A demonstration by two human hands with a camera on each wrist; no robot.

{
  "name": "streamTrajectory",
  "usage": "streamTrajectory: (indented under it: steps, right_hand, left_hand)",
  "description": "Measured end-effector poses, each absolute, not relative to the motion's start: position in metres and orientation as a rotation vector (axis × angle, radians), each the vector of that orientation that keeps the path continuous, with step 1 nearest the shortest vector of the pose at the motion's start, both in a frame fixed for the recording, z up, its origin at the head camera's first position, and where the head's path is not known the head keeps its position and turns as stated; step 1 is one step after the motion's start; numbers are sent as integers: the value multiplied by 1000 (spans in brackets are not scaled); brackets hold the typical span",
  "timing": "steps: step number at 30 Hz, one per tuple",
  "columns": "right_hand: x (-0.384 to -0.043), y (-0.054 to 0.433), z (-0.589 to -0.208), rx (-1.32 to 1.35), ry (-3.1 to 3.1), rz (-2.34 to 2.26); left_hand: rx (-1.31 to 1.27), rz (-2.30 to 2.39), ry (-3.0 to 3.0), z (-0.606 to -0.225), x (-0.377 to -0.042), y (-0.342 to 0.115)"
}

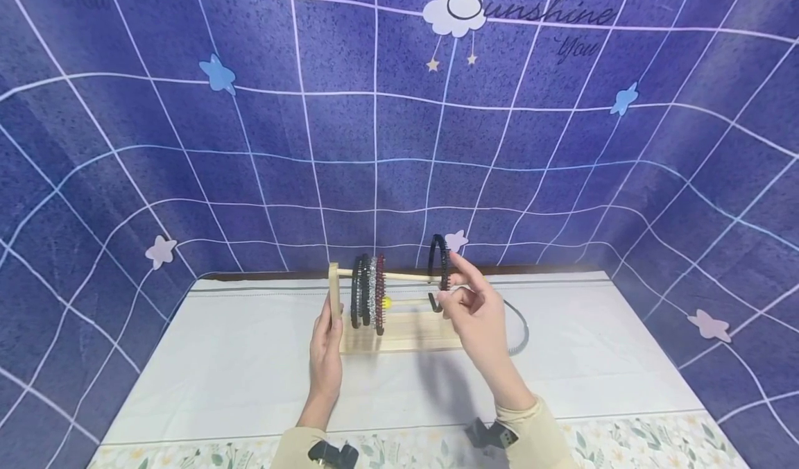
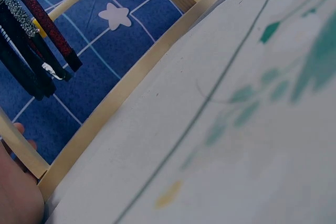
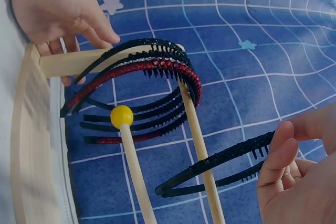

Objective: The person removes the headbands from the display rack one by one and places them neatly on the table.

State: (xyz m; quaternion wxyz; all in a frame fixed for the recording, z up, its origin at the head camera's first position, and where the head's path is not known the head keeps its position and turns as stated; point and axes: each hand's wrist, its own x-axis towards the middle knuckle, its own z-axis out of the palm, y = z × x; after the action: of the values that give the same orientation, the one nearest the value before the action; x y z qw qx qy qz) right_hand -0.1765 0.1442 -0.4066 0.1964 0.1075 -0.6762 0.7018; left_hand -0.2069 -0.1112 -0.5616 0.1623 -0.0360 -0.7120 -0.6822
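Note:
A wooden rack (image 1: 399, 340) stands on the table, with headbands strung along its upper rod (image 3: 198, 140). My left hand (image 1: 326, 361) grips the rack's left upright (image 1: 334, 288), thumb on one side and fingers on the other. Near that end hang several headbands: black ones (image 1: 357, 292), a silver glittery one (image 1: 372, 292) and a dark red one (image 1: 381, 295). Between thumb and fingers, my right hand (image 1: 483, 320) pinches a black toothed headband (image 3: 231, 153), which loops around the upper rod, apart from the others.
A lower rod ends in a yellow ball (image 3: 122, 116) beside the hanging headbands. Behind my right hand, another dark headband (image 1: 523, 327) shows at the rack's right end. White cloth covers the table (image 1: 237, 365); a blue gridded curtain (image 1: 337, 122) rises behind it.

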Motion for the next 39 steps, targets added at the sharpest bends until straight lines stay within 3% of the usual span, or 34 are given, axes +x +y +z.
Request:
streamTrajectory:
  steps: [39]
  right_hand:
    - [-168, 189, -398, 184, -1806, 1988]
  left_hand:
    - [-89, -1974, -2021, -559, -205, -111]
